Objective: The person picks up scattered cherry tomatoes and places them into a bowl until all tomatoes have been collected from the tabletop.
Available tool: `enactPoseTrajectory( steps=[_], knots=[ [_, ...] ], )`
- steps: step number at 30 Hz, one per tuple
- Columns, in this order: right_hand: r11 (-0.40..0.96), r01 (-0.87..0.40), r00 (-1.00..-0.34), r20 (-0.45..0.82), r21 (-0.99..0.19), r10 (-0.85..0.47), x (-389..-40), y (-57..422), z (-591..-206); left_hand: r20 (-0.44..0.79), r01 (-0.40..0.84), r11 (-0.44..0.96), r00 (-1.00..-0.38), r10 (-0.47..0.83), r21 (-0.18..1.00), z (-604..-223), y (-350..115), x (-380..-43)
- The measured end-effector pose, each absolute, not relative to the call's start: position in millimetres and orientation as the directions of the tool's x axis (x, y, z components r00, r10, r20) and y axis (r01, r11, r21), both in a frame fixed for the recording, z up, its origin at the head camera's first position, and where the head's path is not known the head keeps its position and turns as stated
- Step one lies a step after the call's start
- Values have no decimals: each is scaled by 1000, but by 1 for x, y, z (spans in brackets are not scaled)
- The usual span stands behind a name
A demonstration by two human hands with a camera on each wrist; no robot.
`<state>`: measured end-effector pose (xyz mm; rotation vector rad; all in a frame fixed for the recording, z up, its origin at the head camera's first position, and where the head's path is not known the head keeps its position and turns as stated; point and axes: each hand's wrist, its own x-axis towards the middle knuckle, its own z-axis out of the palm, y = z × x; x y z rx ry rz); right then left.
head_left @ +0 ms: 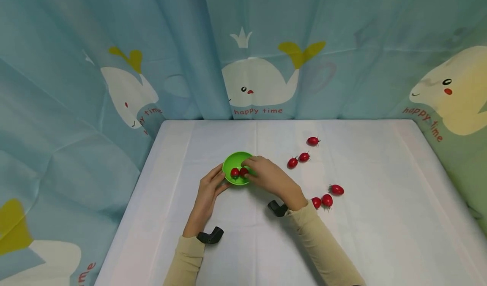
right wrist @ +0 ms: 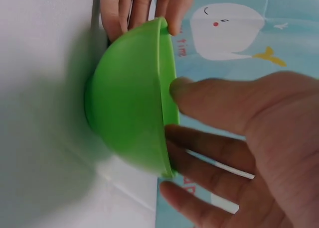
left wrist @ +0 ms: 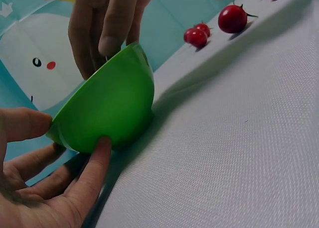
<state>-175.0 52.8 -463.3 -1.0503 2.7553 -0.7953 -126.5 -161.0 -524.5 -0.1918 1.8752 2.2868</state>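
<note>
A small green bowl stands on the white table, and two cherry tomatoes show inside it. My left hand holds the bowl from the left, its thumb at the rim and its fingers against the outer wall, as the left wrist view shows. Over the right side of the bowl reaches my right hand, fingertips dipping past the rim near the second tomato. In the right wrist view a gap separates the thumb from the loosely spread fingers, and nothing shows between them. The bowl wall partly hides the fingertips.
To the right of the bowl, several cherry tomatoes lie toward the back of the table. Others lie nearer, beside the right forearm, which partly covers one. A blue whale-print curtain hangs behind and around the table.
</note>
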Motion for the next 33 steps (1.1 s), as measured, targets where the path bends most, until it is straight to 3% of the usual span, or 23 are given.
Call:
enactPoseTrajectory(
  steps=[9,33],
  knots=[
    [602,-556,-781,114,-573,-614,-170,75,-462,-218,-223,-181,-975,47,958,-525,-160,-126],
    [663,-425,-872,83,-616,-482,-178,144,-474,-209,-216,-179,-976,57,960,-526,-161,-128]
  ],
)
